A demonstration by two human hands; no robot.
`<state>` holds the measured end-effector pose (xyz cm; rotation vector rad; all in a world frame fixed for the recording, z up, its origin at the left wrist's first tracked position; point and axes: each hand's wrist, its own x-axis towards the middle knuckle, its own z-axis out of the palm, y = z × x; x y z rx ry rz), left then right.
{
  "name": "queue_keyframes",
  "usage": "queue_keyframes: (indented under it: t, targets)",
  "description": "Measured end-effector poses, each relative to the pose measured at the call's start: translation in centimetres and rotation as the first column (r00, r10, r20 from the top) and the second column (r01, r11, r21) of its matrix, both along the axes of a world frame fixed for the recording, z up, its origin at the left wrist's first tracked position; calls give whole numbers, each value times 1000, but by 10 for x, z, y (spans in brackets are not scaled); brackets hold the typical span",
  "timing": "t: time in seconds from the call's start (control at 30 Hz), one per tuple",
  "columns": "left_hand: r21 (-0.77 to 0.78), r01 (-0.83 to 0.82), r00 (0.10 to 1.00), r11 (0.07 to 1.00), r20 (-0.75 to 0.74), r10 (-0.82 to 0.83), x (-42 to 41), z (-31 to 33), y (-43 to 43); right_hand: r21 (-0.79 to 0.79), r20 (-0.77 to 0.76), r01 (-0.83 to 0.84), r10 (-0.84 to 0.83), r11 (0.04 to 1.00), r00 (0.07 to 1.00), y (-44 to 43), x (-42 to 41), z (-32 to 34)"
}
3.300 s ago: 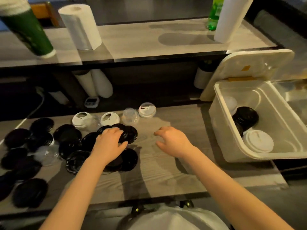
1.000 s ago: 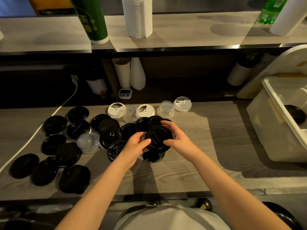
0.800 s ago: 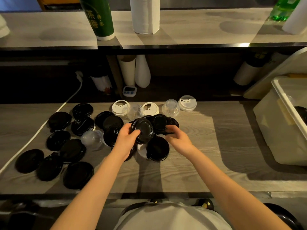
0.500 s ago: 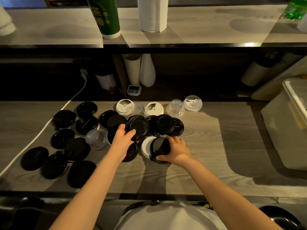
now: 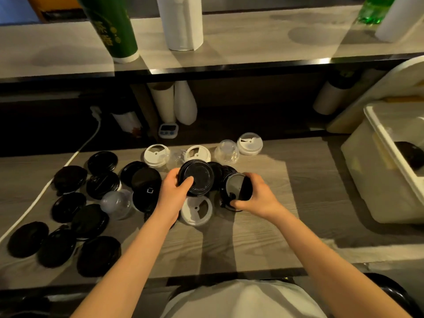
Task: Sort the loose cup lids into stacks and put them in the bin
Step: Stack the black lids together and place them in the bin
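My left hand [image 5: 172, 191] grips a large black lid [image 5: 199, 175], held tilted just above the counter. My right hand [image 5: 258, 197] grips a black lid stack [image 5: 238, 188] at the middle of the counter. A white lid [image 5: 196, 210] lies flat between my hands. Several loose black lids [image 5: 91, 222] are spread over the left of the counter, with a clear dome lid [image 5: 115, 203] among them. White lids [image 5: 156, 154] and a second clear dome lid [image 5: 226, 151] line the back edge. The white bin [image 5: 376, 180] stands at the right with a black lid [image 5: 410, 152] inside.
A raised shelf [image 5: 252, 42] runs across the back, carrying a green cup stack [image 5: 112, 26], a paper towel roll [image 5: 181, 21] and a green bottle [image 5: 371, 10]. A white cable [image 5: 46, 184] crosses the counter's left. The bin's cover [image 5: 378, 92] leans behind the bin. A small timer [image 5: 168, 130] sits under the shelf.
My right hand has lifted the black lid stack off the counter and shifted it right, uncovering the white lid. My left hand has raised the large black lid and brought it toward the middle.
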<state>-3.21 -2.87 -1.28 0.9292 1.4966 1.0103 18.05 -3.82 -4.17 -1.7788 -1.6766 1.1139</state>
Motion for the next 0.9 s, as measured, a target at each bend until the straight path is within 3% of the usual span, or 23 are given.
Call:
queue_keyframes:
  t: [0.33,0.63,0.73,0.9]
  targets:
    - [142,196,976,970,65,-207,124,43,21,202,8,242,-249,949,969,-4,128,76]
    - [232,294,955,927,-28,-296,248,66,29,327,-86,432,-429,840,899,-15,263,121]
    - [235,314,949,920,-33,-315,286,71,32,321,-57,463,-471,826,880,-14,311,124]
    - [255,358,934,898,-80,-349,339,76,38,216,77,419,-444,882,893,-7,368,105]
